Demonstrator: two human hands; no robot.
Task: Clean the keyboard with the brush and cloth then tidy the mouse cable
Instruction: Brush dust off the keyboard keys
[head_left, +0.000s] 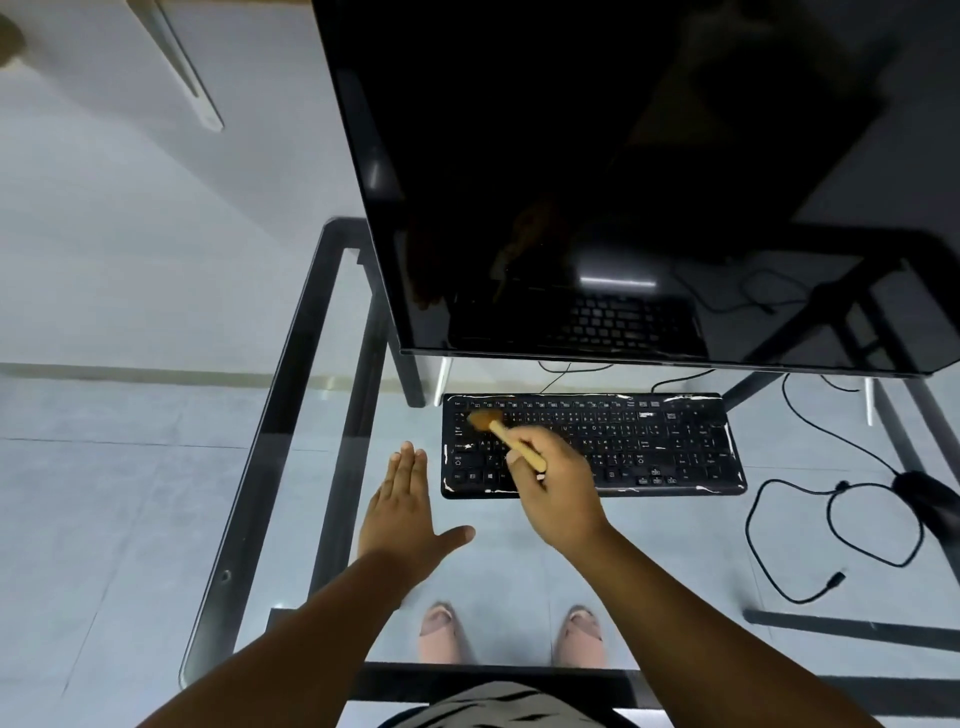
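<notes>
Glass desk (249, 457), monitor (597, 171) over keyboard (649, 447), right hand (558, 488) fingers grasping brush (506, 434), left hand (402, 514) flat.

I'm looking down thru a glass tabletop (291, 525) w/ a black metal frame (270, 415). Below it, pale grey floor tiles (104, 519). Wall (130, 234) at left is plain white, w/ a beige skirting strip (156, 373) along its base. Big dark monitor (597, 156) fills the top. Light is dim, cool.

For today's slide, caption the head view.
Right hand sweeps brush across keyboard; left hand rests flat.
</notes>
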